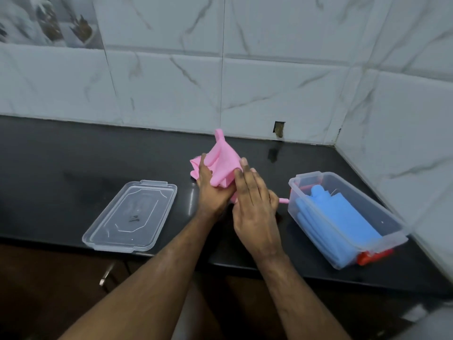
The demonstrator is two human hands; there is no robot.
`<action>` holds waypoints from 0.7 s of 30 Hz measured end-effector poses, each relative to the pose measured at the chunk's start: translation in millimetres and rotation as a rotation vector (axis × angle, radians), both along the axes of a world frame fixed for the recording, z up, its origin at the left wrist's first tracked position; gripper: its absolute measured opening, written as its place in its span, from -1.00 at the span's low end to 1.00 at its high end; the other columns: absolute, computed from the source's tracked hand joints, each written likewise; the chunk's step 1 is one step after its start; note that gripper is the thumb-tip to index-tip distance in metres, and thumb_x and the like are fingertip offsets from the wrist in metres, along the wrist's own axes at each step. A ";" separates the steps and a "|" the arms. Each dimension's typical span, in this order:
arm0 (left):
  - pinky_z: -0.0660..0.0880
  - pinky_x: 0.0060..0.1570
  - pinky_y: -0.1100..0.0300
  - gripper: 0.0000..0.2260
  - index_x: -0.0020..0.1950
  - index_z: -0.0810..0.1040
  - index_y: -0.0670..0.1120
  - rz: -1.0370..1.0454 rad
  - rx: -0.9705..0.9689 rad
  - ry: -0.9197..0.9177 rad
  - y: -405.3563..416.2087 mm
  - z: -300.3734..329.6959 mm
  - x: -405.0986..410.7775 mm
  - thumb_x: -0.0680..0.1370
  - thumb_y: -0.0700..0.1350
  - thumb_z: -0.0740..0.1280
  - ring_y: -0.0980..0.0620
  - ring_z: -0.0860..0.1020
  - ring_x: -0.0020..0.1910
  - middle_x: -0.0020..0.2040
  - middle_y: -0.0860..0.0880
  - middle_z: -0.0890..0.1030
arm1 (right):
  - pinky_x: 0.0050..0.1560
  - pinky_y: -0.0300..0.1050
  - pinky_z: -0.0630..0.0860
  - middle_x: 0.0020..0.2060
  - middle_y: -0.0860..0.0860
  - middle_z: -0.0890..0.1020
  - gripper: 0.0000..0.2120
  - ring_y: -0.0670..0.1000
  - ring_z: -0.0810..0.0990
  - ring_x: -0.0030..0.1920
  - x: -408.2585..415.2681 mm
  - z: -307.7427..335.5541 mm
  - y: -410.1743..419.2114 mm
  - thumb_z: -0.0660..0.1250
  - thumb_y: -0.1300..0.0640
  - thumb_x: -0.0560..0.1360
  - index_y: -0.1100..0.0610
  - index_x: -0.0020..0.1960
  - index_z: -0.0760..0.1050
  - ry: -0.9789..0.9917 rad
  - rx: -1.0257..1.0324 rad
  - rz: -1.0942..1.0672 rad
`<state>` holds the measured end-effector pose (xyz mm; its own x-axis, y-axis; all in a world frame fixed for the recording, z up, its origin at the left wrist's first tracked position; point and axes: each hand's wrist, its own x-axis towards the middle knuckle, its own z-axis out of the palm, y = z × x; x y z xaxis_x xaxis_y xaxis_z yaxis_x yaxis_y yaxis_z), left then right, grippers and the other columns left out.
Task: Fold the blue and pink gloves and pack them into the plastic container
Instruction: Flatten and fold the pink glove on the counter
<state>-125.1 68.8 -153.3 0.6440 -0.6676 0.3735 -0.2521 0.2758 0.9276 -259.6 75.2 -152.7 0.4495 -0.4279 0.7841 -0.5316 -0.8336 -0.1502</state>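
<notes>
Both hands, left hand (212, 190) and right hand (255, 209), clasp the pink glove (221, 163).

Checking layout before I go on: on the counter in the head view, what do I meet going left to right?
Lid → left hand → pink glove → right hand → container with blue gloves in it.

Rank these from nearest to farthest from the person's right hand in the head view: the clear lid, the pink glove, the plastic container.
From the right hand:
1. Pink glove: touching it, held between both hands.
2. Plastic container: just to its right, blue gloves inside.
3. Clear lid: far left, beyond the left hand.
</notes>
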 end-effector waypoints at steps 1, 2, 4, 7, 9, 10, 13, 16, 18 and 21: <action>0.51 0.32 -0.21 -0.05 0.57 0.20 -0.09 -0.041 -0.027 0.030 8.8 -2.0 -3.2 0.31 0.11 0.58 -0.17 0.50 0.40 0.43 -0.16 0.44 | 0.33 0.11 0.36 0.64 -0.08 0.07 -0.18 0.07 0.25 0.57 -3.6 -0.4 5.9 0.34 0.29 0.51 0.01 0.64 0.02 -0.008 0.025 0.015; 0.59 0.22 -0.16 -0.10 0.53 0.23 -0.06 -0.087 -0.045 0.090 15.9 -4.2 -5.8 0.32 0.08 0.62 -0.12 0.57 0.34 0.38 -0.09 0.51 | 0.34 0.10 0.36 0.65 -0.10 0.03 -0.18 0.07 0.26 0.56 -6.8 -1.5 10.6 0.33 0.28 0.52 0.00 0.65 0.01 -0.011 0.038 0.026; 0.66 0.01 0.03 -0.21 0.46 0.32 -0.05 -0.166 -0.076 0.215 34.8 -2.3 -11.4 0.36 0.07 0.65 0.00 0.67 0.19 0.23 0.06 0.64 | 0.33 0.06 0.40 0.65 -0.11 0.01 -0.17 0.05 0.34 0.51 -13.7 -3.1 23.2 0.32 0.27 0.54 -0.01 0.66 -0.04 -0.006 0.046 0.088; 0.62 -0.02 0.12 -0.54 0.31 0.58 -0.16 -0.289 -0.114 0.304 61.4 2.3 -18.2 0.48 -0.04 0.58 -0.02 0.69 0.06 0.12 -0.08 0.71 | 0.30 0.01 0.48 0.65 -0.12 -0.01 -0.18 -0.03 0.39 0.45 -22.3 -11.8 46.5 0.27 0.30 0.57 -0.02 0.67 -0.09 0.000 0.161 0.189; 0.60 0.13 0.06 -0.61 0.27 0.62 -0.19 -0.351 -0.121 0.400 85.0 5.1 -27.1 0.52 -0.05 0.53 -0.08 0.67 0.15 0.19 -0.19 0.69 | 0.39 0.00 0.44 0.65 -0.16 -0.04 -0.20 -0.15 0.23 0.54 -27.5 -21.4 65.9 0.24 0.33 0.57 0.00 0.67 -0.07 -0.027 0.266 0.196; 0.57 0.17 0.02 -0.60 0.28 0.62 -0.23 -0.339 -0.098 0.436 95.3 5.3 -31.2 0.53 -0.04 0.53 -0.12 0.66 0.17 0.21 -0.24 0.68 | 0.42 -0.02 0.40 0.65 -0.18 -0.05 -0.21 -0.22 0.12 0.57 -30.0 -26.0 74.9 0.23 0.34 0.57 0.00 0.67 -0.06 -0.053 0.323 0.197; 0.60 0.04 0.03 -0.55 0.14 0.62 -0.36 -0.151 0.024 0.408 115.4 5.1 -45.8 0.52 0.02 0.54 -0.13 0.69 0.01 0.07 -0.28 0.71 | 0.33 -0.09 0.44 0.63 -0.28 -0.07 -0.22 -0.37 0.00 0.52 -37.9 -25.6 97.0 0.24 0.26 0.60 -0.07 0.67 -0.07 -0.112 0.468 0.172; 0.50 -0.30 0.20 -0.57 -0.03 0.51 -0.29 -0.027 0.144 0.395 133.1 10.5 -64.6 0.48 0.04 0.57 -0.01 0.58 -0.26 -0.21 -0.10 0.60 | 0.40 -0.06 0.37 0.64 -0.21 0.02 -0.31 -0.14 0.19 0.56 -48.7 -11.5 113.4 0.23 0.08 0.63 -0.09 0.66 -0.03 -0.065 0.502 0.136; 0.40 -0.44 0.32 -0.63 -0.14 0.47 -0.20 0.033 0.193 0.372 140.4 13.4 -71.6 0.48 0.01 0.57 0.08 0.48 -0.39 -0.32 -0.02 0.51 | 0.44 0.05 0.40 0.61 -0.13 0.18 -0.38 0.01 0.35 0.51 -53.3 3.1 117.7 0.24 0.00 0.64 -0.06 0.64 0.09 -0.059 0.560 0.097; 0.43 -0.42 0.38 -0.74 -0.10 0.54 -0.17 0.111 0.187 0.356 151.3 20.3 -72.7 0.48 -0.07 0.57 0.10 0.52 -0.32 -0.24 -0.02 0.59 | 0.42 0.03 0.37 0.54 -0.02 0.35 -0.40 0.07 0.41 0.47 -58.0 27.4 119.2 0.29 -0.04 0.63 0.03 0.61 0.21 -0.068 0.680 0.027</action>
